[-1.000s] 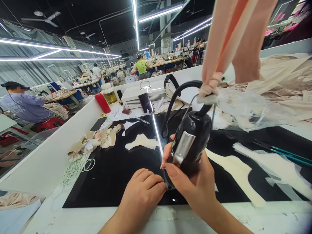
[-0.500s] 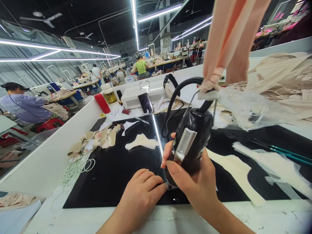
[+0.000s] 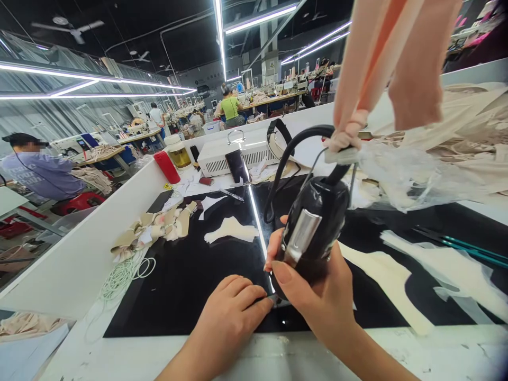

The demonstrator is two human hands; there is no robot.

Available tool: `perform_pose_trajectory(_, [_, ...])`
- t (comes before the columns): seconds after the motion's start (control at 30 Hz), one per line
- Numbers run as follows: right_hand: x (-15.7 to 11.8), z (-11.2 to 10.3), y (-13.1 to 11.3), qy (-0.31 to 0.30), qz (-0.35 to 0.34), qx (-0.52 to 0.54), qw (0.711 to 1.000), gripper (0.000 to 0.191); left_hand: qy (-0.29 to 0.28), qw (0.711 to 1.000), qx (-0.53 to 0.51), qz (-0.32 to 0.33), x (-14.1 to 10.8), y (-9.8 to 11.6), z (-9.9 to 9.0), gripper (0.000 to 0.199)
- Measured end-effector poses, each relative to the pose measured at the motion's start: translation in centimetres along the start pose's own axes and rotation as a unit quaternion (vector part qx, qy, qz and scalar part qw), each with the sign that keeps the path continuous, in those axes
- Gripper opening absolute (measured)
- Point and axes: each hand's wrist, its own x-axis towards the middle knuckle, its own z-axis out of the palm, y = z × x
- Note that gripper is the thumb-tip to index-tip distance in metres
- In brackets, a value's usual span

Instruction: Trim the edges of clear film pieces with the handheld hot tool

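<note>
My right hand (image 3: 317, 296) is wrapped round a black corded hand tool (image 3: 313, 227) with a shiny metal plate on its side, held upright and slightly tilted over the black board (image 3: 190, 291). The tool's lower end is hidden behind my fingers. Pink fabric strips (image 3: 369, 79) are knotted round its top and hang from above. My left hand (image 3: 234, 312) rests on the board beside the tool's base, thumb and forefinger pressed together; what lies between them is too small to make out. A cream cut fabric piece (image 3: 230, 230) lies beyond, and another cream piece (image 3: 384, 275) to the right.
Beige fabric scraps (image 3: 159, 227) and a coil of pale green cord (image 3: 121, 278) lie at left. White material (image 3: 464, 270) and teal-handled tweezers (image 3: 472, 248) are at right. A white metal box (image 3: 216, 159), a phone (image 3: 237, 166) and crumpled plastic (image 3: 416, 174) stand or lie behind.
The loose end of the pink fabric has swung to the right. The tool and both hands have barely shifted.
</note>
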Motion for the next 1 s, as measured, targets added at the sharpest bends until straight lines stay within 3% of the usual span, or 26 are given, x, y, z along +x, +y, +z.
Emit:
perform_pose_trajectory(0.2, [-0.1,-0.2,0.2,0.012,0.01,0.007,1.0,0.043,-0.009,1.0,-0.001,-0.013,-0.3,-0.4,-0.2,0.024])
perform_pose_trajectory(0.47, [-0.2,-0.2,0.3,0.017,0.004,-0.002,1.0,0.045,0.004,1.0,0.001,-0.02,-0.9,-0.2,-1.3,0.022])
perform_pose_trajectory(0.7, [-0.3,-0.6,0.4,0.002,-0.002,-0.012,1.0,0.033,-0.011,0.999,0.032,-0.003,-0.8,0.6,-1.0,0.019])
perform_pose_trajectory(1.0, [0.5,1.0,0.0,0.013,-0.016,0.047,0.999,0.027,-0.017,1.0,0.011,-0.016,-0.8,0.4,-0.7,0.02])
